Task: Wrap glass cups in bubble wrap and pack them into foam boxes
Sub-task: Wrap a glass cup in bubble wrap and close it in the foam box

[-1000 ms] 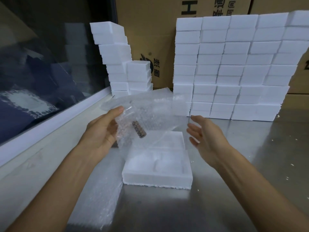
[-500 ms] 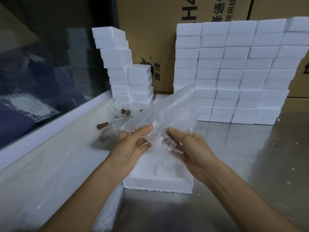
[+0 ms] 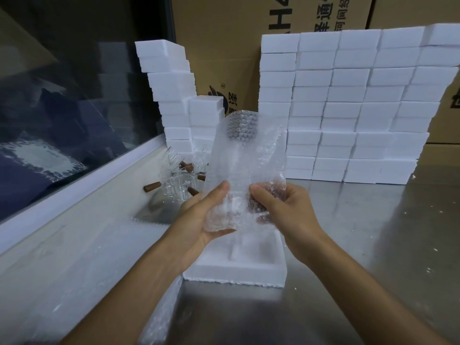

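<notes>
Your left hand (image 3: 211, 210) and right hand (image 3: 281, 207) both grip the clear bubble wrap sheet (image 3: 245, 168); roll it snugly, tucking the loose upper flap before lowering it toward the open white foam box (image 3: 236, 275).

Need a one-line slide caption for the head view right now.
Both hands, left and right, grip a bubble-wrapped bundle above an open foam box on the steel table.

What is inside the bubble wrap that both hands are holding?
Through the bubble wrap, a dark brownish part shows beside the right hand. The left hand holds the other side. The wrap blurs everything else inside.
</notes>
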{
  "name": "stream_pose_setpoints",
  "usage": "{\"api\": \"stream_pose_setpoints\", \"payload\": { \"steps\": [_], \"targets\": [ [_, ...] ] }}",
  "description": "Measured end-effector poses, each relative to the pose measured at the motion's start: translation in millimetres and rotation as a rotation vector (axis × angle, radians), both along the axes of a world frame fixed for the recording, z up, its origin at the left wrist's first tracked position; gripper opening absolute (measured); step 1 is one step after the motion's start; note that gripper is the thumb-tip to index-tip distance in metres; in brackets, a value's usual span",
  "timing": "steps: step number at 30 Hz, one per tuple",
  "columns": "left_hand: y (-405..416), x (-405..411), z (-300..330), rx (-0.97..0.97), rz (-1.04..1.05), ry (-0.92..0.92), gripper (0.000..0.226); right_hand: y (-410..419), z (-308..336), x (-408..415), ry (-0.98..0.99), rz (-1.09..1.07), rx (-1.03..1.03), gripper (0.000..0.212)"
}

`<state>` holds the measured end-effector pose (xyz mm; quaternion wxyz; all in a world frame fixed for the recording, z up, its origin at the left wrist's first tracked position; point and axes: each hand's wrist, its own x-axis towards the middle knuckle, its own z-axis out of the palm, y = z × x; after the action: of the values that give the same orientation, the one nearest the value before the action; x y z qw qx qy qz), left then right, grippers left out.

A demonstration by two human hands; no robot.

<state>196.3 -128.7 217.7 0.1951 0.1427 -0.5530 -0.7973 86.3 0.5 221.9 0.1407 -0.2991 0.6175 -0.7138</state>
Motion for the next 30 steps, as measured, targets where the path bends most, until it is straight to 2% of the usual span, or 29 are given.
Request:
{"api": "stream_pose_setpoints", "payload": {
  "steps": [3, 11, 19, 23, 25, 30],
  "targets": [
    [1.2, -1.0, 0.9, 0.012, 0.032, 0.007, 0.062, -0.5, -1.2, 0.2, 0.005, 0.025, 0.008, 0.012],
    [-3.2, -5.8, -2.6, -0.018, 0.378, 0.034, 0.020, -1.6, -4.4, 2.7, 0.011, 0.067, 0.036, 0.018],
    [-1.1, -10.6, -2.6, -0.026, 0.499, 0.063, 0.021, -5.4, -10.1, 3.8, 0.010, 0.082, 0.044, 0.022],
    [-1.0, -9.4, -1.6, 0.038, 0.456, 0.061, 0.024, -6.8, -11.9, 3.1, -0.062, 0.088, 0.044, 0.022],
    [-0.5, -7.7, -2.4, -0.009, 0.432, 0.047, 0.030, -7.7, -12.1, 3.5, -0.089, 0.098, 0.048, 0.020],
    [-0.9, -6.6, -4.2, -0.119, 0.534, -0.026, 0.028, -7.5, -12.4, 5.8, -0.110, 0.129, 0.086, 0.021]
  ]
}}
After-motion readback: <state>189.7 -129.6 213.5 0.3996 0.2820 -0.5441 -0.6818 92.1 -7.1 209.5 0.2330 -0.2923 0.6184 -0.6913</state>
